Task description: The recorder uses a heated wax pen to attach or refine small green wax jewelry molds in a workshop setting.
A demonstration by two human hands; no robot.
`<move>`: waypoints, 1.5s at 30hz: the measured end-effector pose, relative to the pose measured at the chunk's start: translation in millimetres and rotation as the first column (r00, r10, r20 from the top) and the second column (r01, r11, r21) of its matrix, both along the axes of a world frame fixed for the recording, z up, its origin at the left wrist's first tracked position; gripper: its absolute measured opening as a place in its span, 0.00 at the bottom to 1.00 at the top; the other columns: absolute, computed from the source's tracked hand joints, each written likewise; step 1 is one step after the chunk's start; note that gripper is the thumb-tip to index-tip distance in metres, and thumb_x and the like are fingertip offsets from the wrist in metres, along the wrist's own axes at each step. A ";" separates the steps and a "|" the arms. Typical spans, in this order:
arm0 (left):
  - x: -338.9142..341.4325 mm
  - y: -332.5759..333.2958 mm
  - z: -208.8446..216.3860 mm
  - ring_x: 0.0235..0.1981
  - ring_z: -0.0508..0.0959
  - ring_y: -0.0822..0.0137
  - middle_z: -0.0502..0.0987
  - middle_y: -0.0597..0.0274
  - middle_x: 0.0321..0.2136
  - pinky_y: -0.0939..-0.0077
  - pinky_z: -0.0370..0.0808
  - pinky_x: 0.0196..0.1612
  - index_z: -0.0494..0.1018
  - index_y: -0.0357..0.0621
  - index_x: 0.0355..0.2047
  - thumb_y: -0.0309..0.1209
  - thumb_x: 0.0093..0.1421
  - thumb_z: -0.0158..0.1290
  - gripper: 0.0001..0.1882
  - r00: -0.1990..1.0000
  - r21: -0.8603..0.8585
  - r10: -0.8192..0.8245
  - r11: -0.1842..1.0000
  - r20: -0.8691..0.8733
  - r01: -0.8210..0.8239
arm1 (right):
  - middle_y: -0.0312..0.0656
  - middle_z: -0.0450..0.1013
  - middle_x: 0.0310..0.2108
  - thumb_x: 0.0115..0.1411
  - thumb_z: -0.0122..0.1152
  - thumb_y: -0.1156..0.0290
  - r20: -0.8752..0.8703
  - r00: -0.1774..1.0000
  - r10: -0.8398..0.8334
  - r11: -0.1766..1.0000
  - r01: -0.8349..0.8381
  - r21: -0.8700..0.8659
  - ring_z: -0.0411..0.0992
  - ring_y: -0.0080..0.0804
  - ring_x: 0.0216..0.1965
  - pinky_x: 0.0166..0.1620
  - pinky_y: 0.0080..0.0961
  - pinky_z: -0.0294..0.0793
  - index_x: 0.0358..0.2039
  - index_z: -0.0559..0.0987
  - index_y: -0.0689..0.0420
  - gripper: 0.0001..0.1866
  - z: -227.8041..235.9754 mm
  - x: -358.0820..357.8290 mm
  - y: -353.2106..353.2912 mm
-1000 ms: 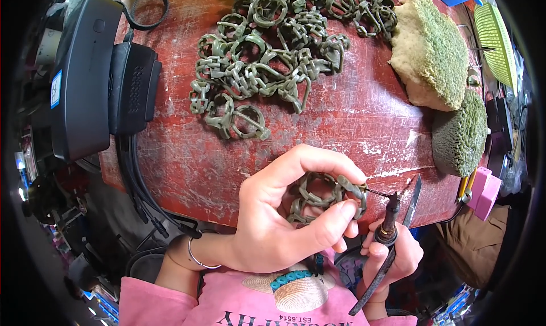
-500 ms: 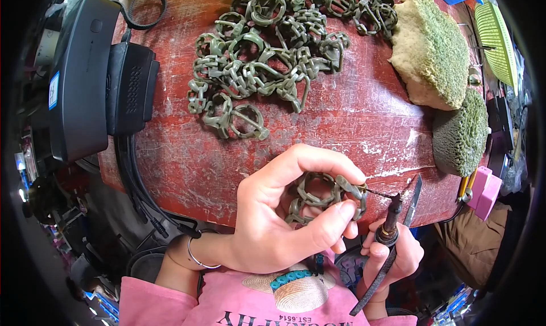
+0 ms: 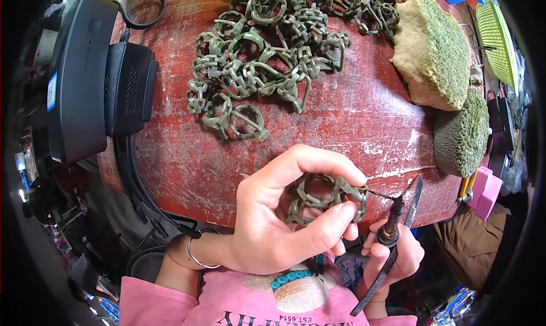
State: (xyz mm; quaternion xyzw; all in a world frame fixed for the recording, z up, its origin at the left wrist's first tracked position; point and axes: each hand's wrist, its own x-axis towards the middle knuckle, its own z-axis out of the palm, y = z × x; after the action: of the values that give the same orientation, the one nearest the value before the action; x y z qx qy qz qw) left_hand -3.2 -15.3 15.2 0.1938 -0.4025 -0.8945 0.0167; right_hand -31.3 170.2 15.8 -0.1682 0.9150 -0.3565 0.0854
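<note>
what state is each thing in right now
left hand, closed on the held chain
right hand, closed on the black tool and knife
held chain, pinched between fingers
black tool, thin tip at the held chain; on or off, cannot tell
knife, blade bare
chain pile, heaped, overlapping
table, scratched, worn
large rough block, ragged-edged
black box, on or off, cannot tell

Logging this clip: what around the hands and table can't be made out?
All in the head view:
Whether the tip of the dark, pen-shaped tool touches the green ring-and-chain piece: too small.
Part of that piece: covered by the left hand's thumb and fingers.
Lower end of the narrow, silver blade: hidden by the right hand.
Far side of the heap of green rings and chains: cut off by the top edge.
</note>
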 end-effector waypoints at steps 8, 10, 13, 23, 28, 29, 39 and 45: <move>-0.3 -2.6 -3.8 0.24 0.76 0.66 0.69 0.46 0.32 0.81 0.76 0.19 0.61 0.33 0.39 0.18 0.53 0.45 0.12 0.995 -0.135 -0.072 0.989 -0.065 0.062 | 0.37 0.68 0.12 0.53 0.54 0.46 0.026 1.000 -0.011 0.990 0.015 -0.137 0.68 0.28 0.13 0.18 0.20 0.66 0.20 0.74 0.64 0.28 -6.8 -0.2 6.7; 1.9 -1.6 -7.5 0.24 0.76 0.67 0.69 0.45 0.33 0.82 0.76 0.20 0.61 0.33 0.39 0.18 0.53 0.46 0.13 0.992 -0.216 -0.079 0.975 -0.094 0.057 | 0.37 0.67 0.11 0.53 0.54 0.47 0.012 1.000 -0.004 0.989 0.005 -0.146 0.68 0.28 0.13 0.18 0.20 0.66 0.20 0.74 0.65 0.28 -8.1 -0.7 5.7; 5.3 2.0 -1.4 0.26 0.76 0.68 0.70 0.44 0.36 0.82 0.76 0.22 0.61 0.32 0.41 0.17 0.52 0.46 0.15 0.994 -0.312 -0.069 0.949 -0.081 0.040 | 0.35 0.62 0.08 0.54 0.48 0.41 0.010 0.999 -0.035 0.985 0.036 -0.171 0.61 0.18 0.09 0.14 0.12 0.56 0.20 0.71 0.68 0.34 -7.0 -0.7 3.0; 4.6 0.7 -5.2 0.28 0.77 0.68 0.71 0.44 0.40 0.84 0.75 0.23 0.68 0.29 0.42 0.19 0.55 0.47 0.13 0.988 -0.521 -0.101 0.853 -0.119 0.025 | 0.37 0.67 0.11 0.52 0.55 0.47 0.020 1.000 0.013 0.989 -0.010 -0.149 0.67 0.29 0.12 0.19 0.20 0.66 0.22 0.75 0.63 0.26 -7.1 1.0 12.1; 5.8 0.5 -7.4 0.30 0.77 0.66 0.69 0.42 0.42 0.83 0.76 0.23 0.68 0.30 0.42 0.18 0.54 0.47 0.14 0.983 -0.525 -0.104 0.851 -0.151 0.009 | 0.37 0.67 0.11 0.53 0.54 0.48 0.036 0.999 0.007 0.989 -0.001 -0.147 0.67 0.29 0.12 0.19 0.20 0.66 0.21 0.75 0.62 0.26 -7.7 1.8 14.0; 6.1 0.5 -8.2 0.30 0.77 0.65 0.69 0.42 0.43 0.83 0.76 0.24 0.68 0.30 0.42 0.17 0.54 0.47 0.14 0.979 -0.530 -0.105 0.848 -0.173 -0.003 | 0.36 0.67 0.11 0.53 0.54 0.47 0.026 1.000 0.009 0.988 -0.005 -0.153 0.67 0.29 0.12 0.18 0.20 0.66 0.21 0.75 0.62 0.26 -8.2 1.8 14.1; 6.1 -1.4 -14.8 0.35 0.77 0.61 0.67 0.40 0.44 0.82 0.77 0.25 0.69 0.31 0.42 0.15 0.53 0.47 0.14 0.953 -0.576 -0.127 0.816 -0.275 -0.058 | 0.35 0.68 0.11 0.53 0.53 0.45 0.019 1.000 0.022 0.980 -0.018 -0.199 0.69 0.27 0.12 0.18 0.18 0.66 0.21 0.76 0.63 0.28 -8.7 -0.8 12.4; 6.7 -1.5 -14.3 0.37 0.77 0.59 0.66 0.41 0.45 0.82 0.78 0.27 0.70 0.31 0.41 0.15 0.53 0.47 0.14 0.955 -0.594 -0.137 0.803 -0.264 -0.049 | 0.35 0.68 0.11 0.52 0.53 0.45 0.004 1.000 0.023 0.985 -0.023 -0.171 0.69 0.26 0.13 0.19 0.18 0.66 0.22 0.76 0.63 0.28 -8.4 2.2 13.9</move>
State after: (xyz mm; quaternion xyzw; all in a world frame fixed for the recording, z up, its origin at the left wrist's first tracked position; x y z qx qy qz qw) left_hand 3.5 -16.8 0.8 0.0341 -0.6596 -0.7420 0.1152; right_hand -29.1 184.1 7.4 -0.1845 0.8789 -0.4331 0.0773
